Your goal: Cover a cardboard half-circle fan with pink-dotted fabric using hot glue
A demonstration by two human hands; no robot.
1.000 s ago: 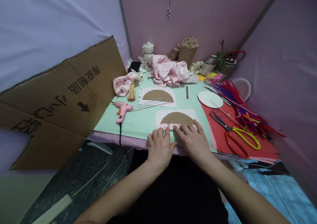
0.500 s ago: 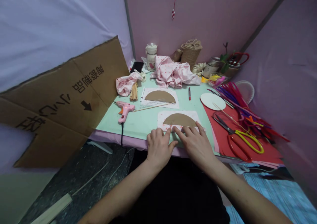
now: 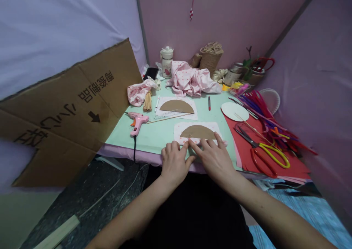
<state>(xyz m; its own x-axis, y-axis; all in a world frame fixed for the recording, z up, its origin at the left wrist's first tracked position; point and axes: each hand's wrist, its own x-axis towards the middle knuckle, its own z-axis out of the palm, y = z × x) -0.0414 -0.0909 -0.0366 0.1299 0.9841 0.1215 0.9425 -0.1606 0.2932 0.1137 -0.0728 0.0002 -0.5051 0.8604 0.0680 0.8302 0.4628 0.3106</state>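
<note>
Near the table's front edge lies a brown half-circle of cardboard (image 3: 198, 131) on a piece of patterned fabric (image 3: 179, 128). The fabric's near edge is folded over the straight side of the cardboard. My left hand (image 3: 174, 161) rests with its index fingertip at the left part of that fold, thumb out to the side. My right hand (image 3: 216, 155) lies with its fingers spread and pressing on the fold, its index fingertip close to the left one. Farther back, a second cardboard half-circle (image 3: 176, 106) sits on another fabric piece (image 3: 192, 116), with a thin stick across it.
A pink glue gun (image 3: 139, 121) lies at left beside bundled sticks (image 3: 147, 102). Large scissors (image 3: 257, 145) rest on red sheets (image 3: 242, 146) at right, near a white paper disc (image 3: 234, 112). Crumpled fabric (image 3: 189, 78) and a bottle (image 3: 167, 62) stand behind; a cardboard sheet (image 3: 82, 106) leans at left.
My right hand's fingers have shifted slightly left along the folded fabric edge. My left hand stays nearly in place. The whole view has moved slightly.
</note>
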